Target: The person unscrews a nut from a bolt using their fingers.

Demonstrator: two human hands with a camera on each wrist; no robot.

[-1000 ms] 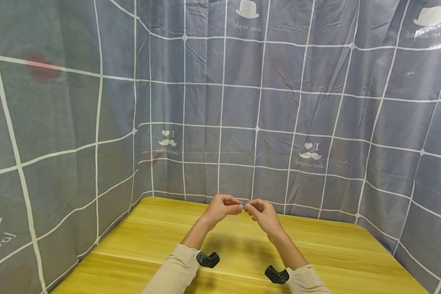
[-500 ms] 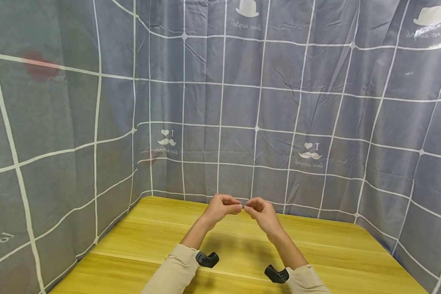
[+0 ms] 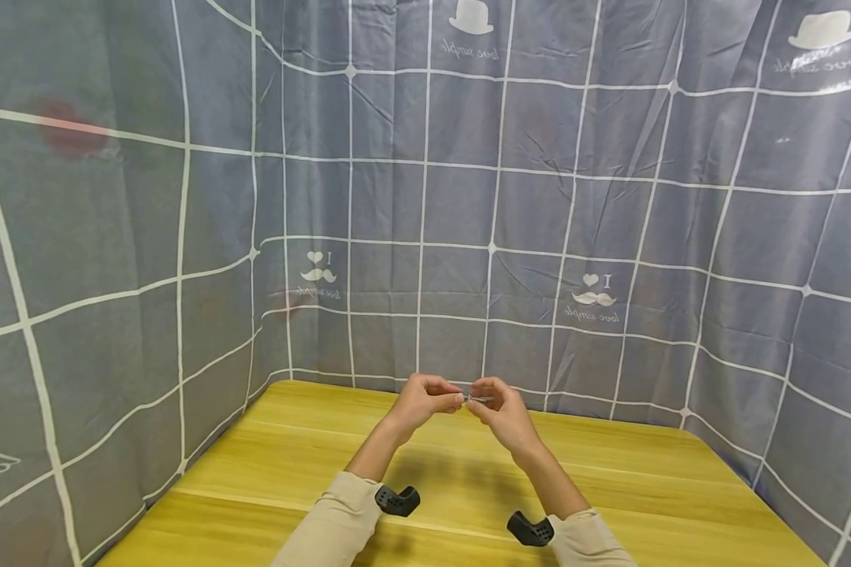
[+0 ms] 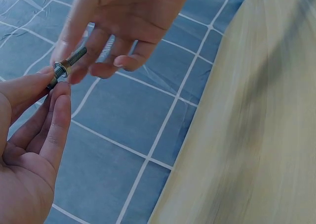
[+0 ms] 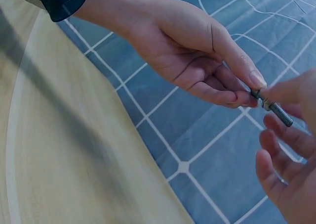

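My left hand (image 4: 29, 140) pinches one end of a metal bolt (image 4: 79, 55) between thumb and fingertips. A nut (image 4: 61, 69) with a flange or washer sits partway along it, and the threaded end sticks out past the nut. My right hand (image 5: 291, 159) has its thumb and index fingertip around the nut (image 5: 266, 104); its other fingers hang loosely curled. In the head view, both the left hand (image 3: 420, 402) and the right hand (image 3: 505, 413) are raised over the table's far side, with the bolt (image 3: 477, 398) bridging them. The pinched end is hidden by the fingertips.
Below the hands lies a yellow wood-grain table (image 3: 291, 465). A grey curtain (image 3: 461, 205) with white grid lines hangs behind and at both sides. Black wrist mounts (image 3: 397, 500) stick out from the sleeve cuffs.
The right thumb and index finger have parted a little, showing more of the bolt between them. The left hand keeps its pinch. The head view has shifted slightly.
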